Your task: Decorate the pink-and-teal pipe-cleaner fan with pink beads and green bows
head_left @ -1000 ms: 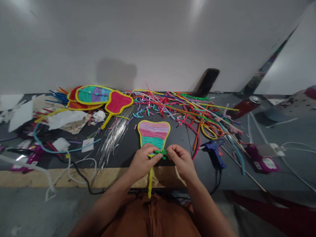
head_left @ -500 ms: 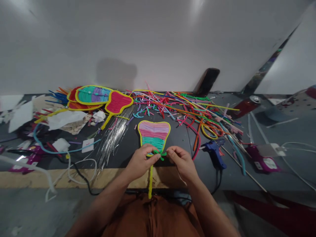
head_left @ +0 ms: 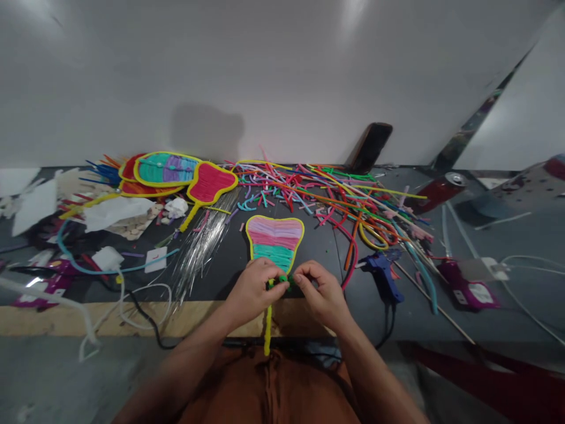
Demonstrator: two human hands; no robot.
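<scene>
Both forearms reach up from the bottom of the view over the near edge of the table (head_left: 318, 247), angled inward so that the hands almost meet in front of the person's body. The left hand (head_left: 253, 288) is turned with its back upward, its thumb and fingers closed in a pinch on a small green piece (head_left: 283, 278), which looks fuzzy and bent. The right hand (head_left: 322, 291) sits just beside it, fingers curled and the thumb near the forefinger at the green piece's right side; whether it grips anything there cannot be told. The green piece is at the narrow lower end of a yellow-edged panel (head_left: 275, 238), striped in lilac, pink and teal, which lies flat on the table; the left hand covers part of that end. A yellow stem (head_left: 268, 330) runs from below the left hand toward the person. Beyond the panel spreads a tangled heap of coloured pipe cleaners (head_left: 286, 182). Silver strands (head_left: 207, 235) lie to the left, below a red panel (head_left: 212, 184) with a yellow border. To the right of the right hand are a curved pink strand (head_left: 354, 250) and a blue glue gun (head_left: 383, 275); farther off, a phone (head_left: 371, 147) leans against the wall (head_left: 291, 76) and a red can (head_left: 439, 191) lies tilted.
</scene>
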